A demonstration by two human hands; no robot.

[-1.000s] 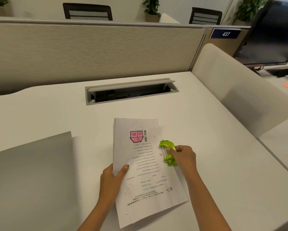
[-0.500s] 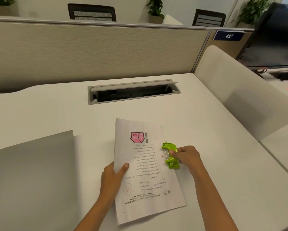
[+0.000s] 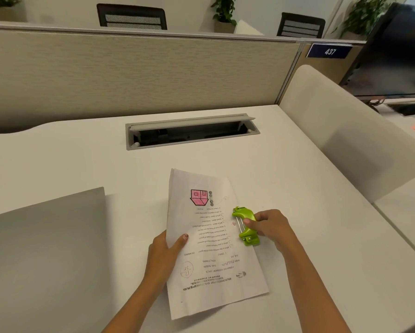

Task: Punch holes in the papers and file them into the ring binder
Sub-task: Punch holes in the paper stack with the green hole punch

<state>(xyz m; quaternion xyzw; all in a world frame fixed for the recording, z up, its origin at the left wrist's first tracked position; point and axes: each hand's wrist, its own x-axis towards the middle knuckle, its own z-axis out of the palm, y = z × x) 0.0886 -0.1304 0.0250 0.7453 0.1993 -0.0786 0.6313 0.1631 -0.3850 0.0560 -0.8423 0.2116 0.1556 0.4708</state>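
Step in hand: hole punching; the green hole punch (image 3: 246,234) is seated on the right long edge of the papers (image 3: 213,251), about midway along it.
Right grip (image 3: 270,227): clenched round the punch, thumb on its top; whether the lever is pressed home cannot be told.
Left grip (image 3: 164,255): the papers' left edge is pinched, thumb on top.
Papers: laid on the white counter (image 3: 297,188).
Ring binder (image 3: 40,248): closed, left of the papers.
Next move, as judged: full pressure with the edge kept square; filing not yet begun.

Grey binder (image 3: 45,248) cut off left; paper (image 3: 213,301) print unreadable.
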